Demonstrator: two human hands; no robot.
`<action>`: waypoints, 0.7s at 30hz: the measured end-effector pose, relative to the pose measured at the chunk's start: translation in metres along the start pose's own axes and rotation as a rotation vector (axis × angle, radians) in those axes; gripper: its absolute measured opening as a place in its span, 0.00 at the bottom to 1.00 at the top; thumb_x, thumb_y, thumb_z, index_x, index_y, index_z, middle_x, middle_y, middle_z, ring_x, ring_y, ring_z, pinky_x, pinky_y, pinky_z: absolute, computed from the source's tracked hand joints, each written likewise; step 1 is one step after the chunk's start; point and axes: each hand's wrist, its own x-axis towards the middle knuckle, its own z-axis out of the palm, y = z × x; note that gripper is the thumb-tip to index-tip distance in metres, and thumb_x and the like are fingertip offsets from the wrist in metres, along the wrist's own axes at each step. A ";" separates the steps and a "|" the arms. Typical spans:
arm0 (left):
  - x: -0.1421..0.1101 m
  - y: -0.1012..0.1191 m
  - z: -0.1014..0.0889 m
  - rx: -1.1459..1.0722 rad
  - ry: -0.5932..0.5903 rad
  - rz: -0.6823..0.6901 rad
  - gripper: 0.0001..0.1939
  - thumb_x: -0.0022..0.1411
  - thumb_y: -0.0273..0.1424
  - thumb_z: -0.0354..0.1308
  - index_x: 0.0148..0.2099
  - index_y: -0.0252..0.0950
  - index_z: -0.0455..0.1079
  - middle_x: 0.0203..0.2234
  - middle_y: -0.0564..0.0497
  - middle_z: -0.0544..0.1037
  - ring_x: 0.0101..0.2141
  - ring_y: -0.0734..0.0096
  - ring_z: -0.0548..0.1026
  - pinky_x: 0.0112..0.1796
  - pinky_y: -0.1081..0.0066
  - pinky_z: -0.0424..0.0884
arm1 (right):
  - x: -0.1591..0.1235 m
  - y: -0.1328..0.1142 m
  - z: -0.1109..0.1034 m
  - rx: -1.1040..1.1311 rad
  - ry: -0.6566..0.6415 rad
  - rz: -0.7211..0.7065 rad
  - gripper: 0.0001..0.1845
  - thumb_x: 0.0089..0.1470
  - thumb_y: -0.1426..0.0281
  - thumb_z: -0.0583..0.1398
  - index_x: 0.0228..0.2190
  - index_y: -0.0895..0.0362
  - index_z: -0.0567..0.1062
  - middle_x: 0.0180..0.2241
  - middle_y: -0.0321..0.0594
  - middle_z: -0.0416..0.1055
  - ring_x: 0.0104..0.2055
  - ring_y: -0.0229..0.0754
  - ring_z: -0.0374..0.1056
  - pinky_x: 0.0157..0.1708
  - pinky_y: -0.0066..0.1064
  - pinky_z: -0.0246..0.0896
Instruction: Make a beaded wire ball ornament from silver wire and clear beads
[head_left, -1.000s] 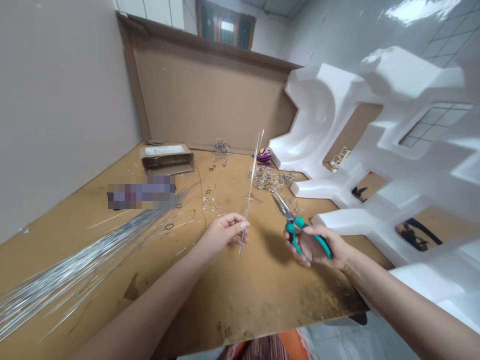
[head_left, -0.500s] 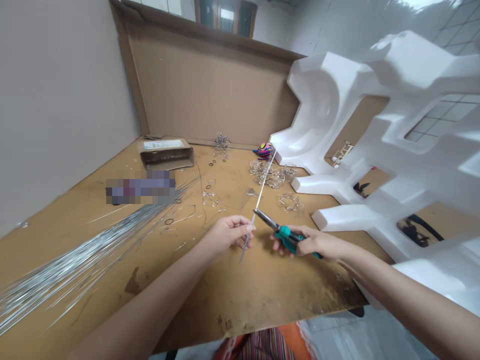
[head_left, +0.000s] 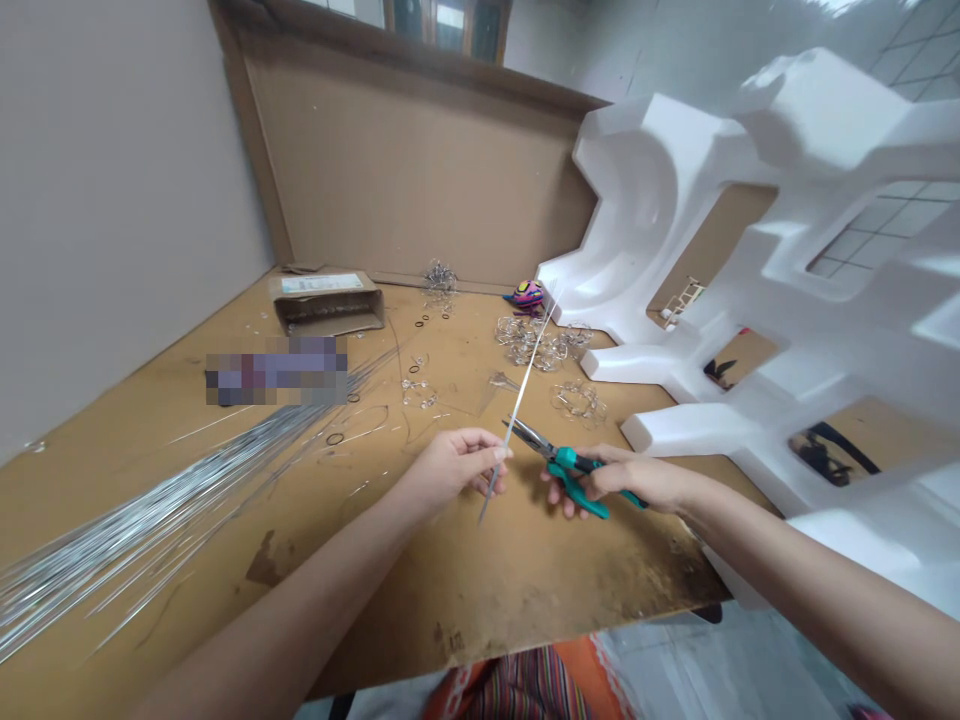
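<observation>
Between the thumb and fingers of my left hand [head_left: 466, 462] is a thin bundle of straight metal wires [head_left: 529, 372], slanting up and away to the right, its strands spread a little at the far end. My right hand [head_left: 611, 482] grips teal-handled pliers [head_left: 574, 463]. Their jaws are parted and lie at the wires just above my left fingertips; whether they touch is too fine to see. Beyond the hands lie several bent wire pieces [head_left: 536, 342] in a heap, with a wire ring [head_left: 579, 401] nearer on the right.
A long bundle of loose wires [head_left: 187, 495] covers the table's left side. Behind it sit a blurred-out object [head_left: 277, 372] and a small open cardboard box [head_left: 330, 305]. White foam packing [head_left: 660, 430] borders the right; a cardboard panel [head_left: 420, 180] stands at the back.
The pliers' handles have spread apart and their jaws have opened at the wires. My left hand keeps its pinch nearly in place. The view has shifted slightly.
</observation>
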 end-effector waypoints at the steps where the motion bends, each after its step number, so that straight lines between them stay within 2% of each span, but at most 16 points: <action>1: 0.000 0.000 0.000 -0.005 0.007 0.001 0.11 0.46 0.35 0.63 0.28 0.32 0.69 0.17 0.55 0.72 0.19 0.79 0.71 0.23 0.77 0.67 | 0.001 0.001 0.000 0.002 -0.011 0.001 0.19 0.35 0.74 0.55 0.35 0.60 0.69 0.35 0.43 0.70 0.34 0.40 0.67 0.31 0.31 0.61; 6: -0.002 0.005 0.000 -0.063 0.136 0.028 0.10 0.46 0.33 0.63 0.29 0.32 0.68 0.19 0.55 0.72 0.19 0.80 0.71 0.23 0.78 0.67 | 0.002 0.005 -0.003 0.024 -0.034 0.019 0.21 0.35 0.74 0.55 0.37 0.61 0.68 0.38 0.45 0.70 0.34 0.41 0.68 0.33 0.33 0.62; 8: -0.002 0.006 0.000 -0.063 0.151 0.015 0.09 0.46 0.32 0.63 0.28 0.32 0.68 0.19 0.55 0.72 0.19 0.79 0.71 0.23 0.78 0.67 | 0.003 0.005 -0.003 0.033 -0.043 0.011 0.21 0.35 0.74 0.55 0.38 0.61 0.68 0.38 0.45 0.70 0.35 0.41 0.68 0.34 0.33 0.62; 16: 0.000 -0.005 0.004 -0.001 -0.017 -0.047 0.12 0.45 0.35 0.64 0.28 0.32 0.69 0.18 0.54 0.73 0.18 0.78 0.71 0.22 0.77 0.67 | 0.005 0.000 0.000 0.027 -0.042 0.005 0.20 0.36 0.74 0.55 0.36 0.61 0.69 0.35 0.43 0.71 0.34 0.40 0.68 0.31 0.31 0.62; 21: 0.001 -0.008 0.004 0.012 -0.066 -0.066 0.14 0.44 0.37 0.65 0.28 0.32 0.70 0.19 0.54 0.73 0.19 0.77 0.72 0.22 0.77 0.66 | 0.005 0.001 0.001 0.054 -0.053 -0.005 0.20 0.35 0.75 0.54 0.36 0.62 0.70 0.34 0.43 0.71 0.33 0.41 0.68 0.31 0.32 0.63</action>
